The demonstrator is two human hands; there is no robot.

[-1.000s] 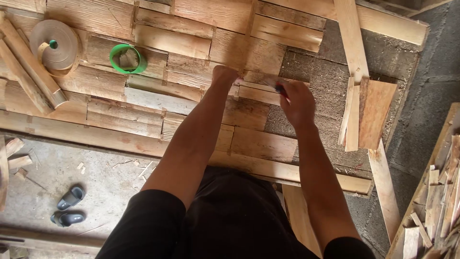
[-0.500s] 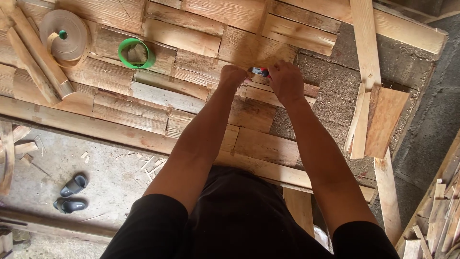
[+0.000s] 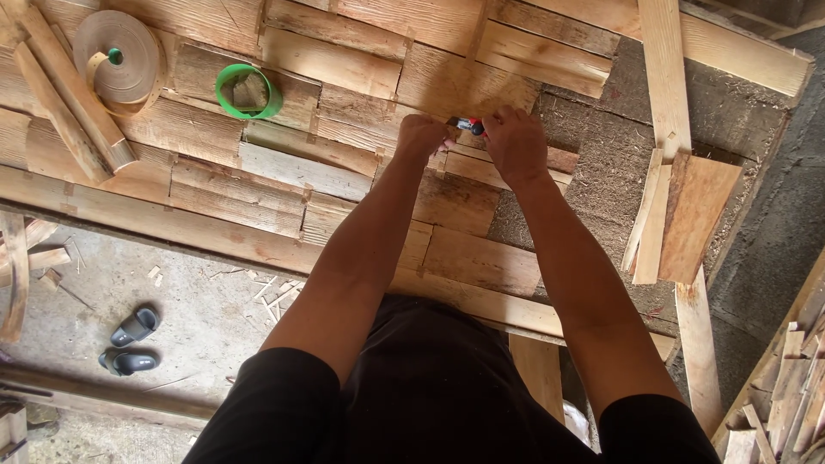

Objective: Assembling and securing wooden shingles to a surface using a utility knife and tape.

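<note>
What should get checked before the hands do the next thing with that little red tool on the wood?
1. Left hand and right hand both on the small red tool: ok.
2. Tool tip in plain sight: cannot tell, fingers cover it.
3. Wood slat under the hands lies flat: ok.
4. Green tape ring clear of the hands: ok.
5. Loose boards stay away from the right arm: ok.

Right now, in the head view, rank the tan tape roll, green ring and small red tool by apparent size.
1. tan tape roll
2. green ring
3. small red tool, mostly hidden between the hands
</note>
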